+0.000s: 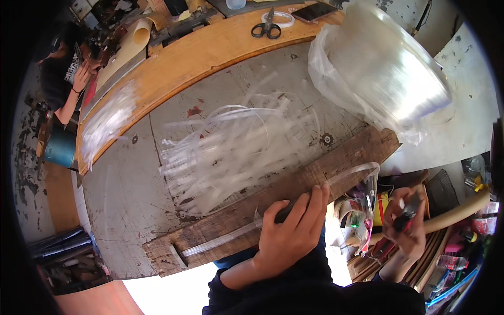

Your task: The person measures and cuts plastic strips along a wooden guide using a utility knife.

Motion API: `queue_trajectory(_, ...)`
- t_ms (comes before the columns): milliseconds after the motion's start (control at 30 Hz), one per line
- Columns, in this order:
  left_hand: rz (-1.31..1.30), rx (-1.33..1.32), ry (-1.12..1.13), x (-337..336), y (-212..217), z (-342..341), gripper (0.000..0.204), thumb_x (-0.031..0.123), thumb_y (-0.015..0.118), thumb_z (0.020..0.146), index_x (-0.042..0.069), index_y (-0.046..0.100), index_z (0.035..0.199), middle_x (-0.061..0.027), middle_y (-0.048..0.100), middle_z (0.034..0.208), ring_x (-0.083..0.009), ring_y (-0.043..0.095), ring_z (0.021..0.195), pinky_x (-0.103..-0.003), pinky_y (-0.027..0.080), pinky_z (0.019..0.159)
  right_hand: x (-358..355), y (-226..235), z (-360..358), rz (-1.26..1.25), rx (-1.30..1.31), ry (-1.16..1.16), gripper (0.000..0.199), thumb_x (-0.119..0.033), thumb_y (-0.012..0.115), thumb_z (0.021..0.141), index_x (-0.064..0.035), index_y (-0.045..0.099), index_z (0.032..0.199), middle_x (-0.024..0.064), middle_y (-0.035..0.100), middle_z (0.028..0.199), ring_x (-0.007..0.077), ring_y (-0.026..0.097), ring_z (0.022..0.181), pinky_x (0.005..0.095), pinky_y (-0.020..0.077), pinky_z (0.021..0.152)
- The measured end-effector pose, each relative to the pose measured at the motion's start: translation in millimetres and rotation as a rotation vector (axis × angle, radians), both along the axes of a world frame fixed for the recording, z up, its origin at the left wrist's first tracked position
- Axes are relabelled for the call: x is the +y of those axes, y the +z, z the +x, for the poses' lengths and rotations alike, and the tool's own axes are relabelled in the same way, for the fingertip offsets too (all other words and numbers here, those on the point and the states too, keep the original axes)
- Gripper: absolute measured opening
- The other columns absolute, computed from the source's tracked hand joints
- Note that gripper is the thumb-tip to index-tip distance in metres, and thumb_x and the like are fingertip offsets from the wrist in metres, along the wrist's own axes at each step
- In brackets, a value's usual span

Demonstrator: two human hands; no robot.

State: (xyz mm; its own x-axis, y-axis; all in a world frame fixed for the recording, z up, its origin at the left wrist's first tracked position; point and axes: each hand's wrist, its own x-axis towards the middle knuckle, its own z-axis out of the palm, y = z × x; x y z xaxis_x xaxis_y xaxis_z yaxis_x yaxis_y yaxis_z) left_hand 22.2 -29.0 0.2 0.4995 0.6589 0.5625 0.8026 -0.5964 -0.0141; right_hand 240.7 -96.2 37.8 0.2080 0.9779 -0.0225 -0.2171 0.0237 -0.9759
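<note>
The left hand [289,233] lies flat, fingers spread, pinning a clear plastic strip [226,236] against a worn wooden plank [336,163] at the near edge of the bench [121,210]. The strip runs along the plank, then loops off its right end. The right hand [404,226] is closed around a small red and black tool [403,219], held off the bench beside that loop. For a clean cut, the strip probably needs to stay taut and flat under the palm. A heap of cut clear strips [231,152] lies behind the plank. A large clear plastic bag [378,73] bulges at the bench's far right; black scissors [266,29] lie beyond.
</note>
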Motion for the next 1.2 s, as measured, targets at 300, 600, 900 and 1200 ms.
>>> queue_trajectory(300, 0.002, -0.032, -0.003, 2, -6, 1, 0.031, 0.024, 0.065, 0.075, 0.015, 0.065, 0.104, 0.0059, 0.059, 0.1, -0.0053, 0.054, 0.081, -0.028, 0.034, 0.073, 24, 14, -45, -0.278, -0.903, 0.33, 0.045, -0.002, 0.059, 0.079, -0.0021, 0.038, 0.119, 0.02, 0.058, 0.089, 0.0306, 0.061, 0.077, 0.0367, 0.0478, 0.065)
queue_trajectory(600, 0.003, 0.03, 0.009, 0, -1, -1, 0.03, 0.027, 0.064, 0.077, 0.018, 0.065, 0.105, 0.0086, 0.059, 0.101, -0.0041, 0.053, 0.083, -0.028, 0.033, 0.073, 19, 21, -68, -0.112, -1.312, 0.296, 0.036, -0.008, 0.061, 0.08, 0.0012, 0.042, 0.109, 0.0169, 0.061, 0.078, 0.0301, 0.061, 0.057, 0.0355, 0.0467, 0.045)
queue_trajectory(900, -0.021, 0.014, 0.016, 4, -2, 1, 0.03, 0.028, 0.063, 0.077, 0.018, 0.065, 0.105, 0.0087, 0.059, 0.1, -0.0039, 0.053, 0.083, -0.028, 0.032, 0.072, 22, 18, -69, -0.174, -1.357, 0.336, 0.039, -0.009, 0.061, 0.078, 0.002, 0.04, 0.108, 0.0155, 0.062, 0.079, 0.0301, 0.06, 0.055, 0.0374, 0.0473, 0.045)
queue_trajectory(1200, -0.041, 0.03, 0.025, 1, -2, 3, 0.027, 0.027, 0.061, 0.078, 0.02, 0.065, 0.103, 0.0069, 0.058, 0.103, -0.0057, 0.052, 0.084, -0.03, 0.033, 0.073, 27, 20, -72, -0.322, -1.382, 0.426, 0.026, -0.011, 0.055, 0.082, 0.0001, 0.039, 0.099, 0.0162, 0.059, 0.07, 0.0329, 0.059, 0.053, 0.0415, 0.0466, 0.044)
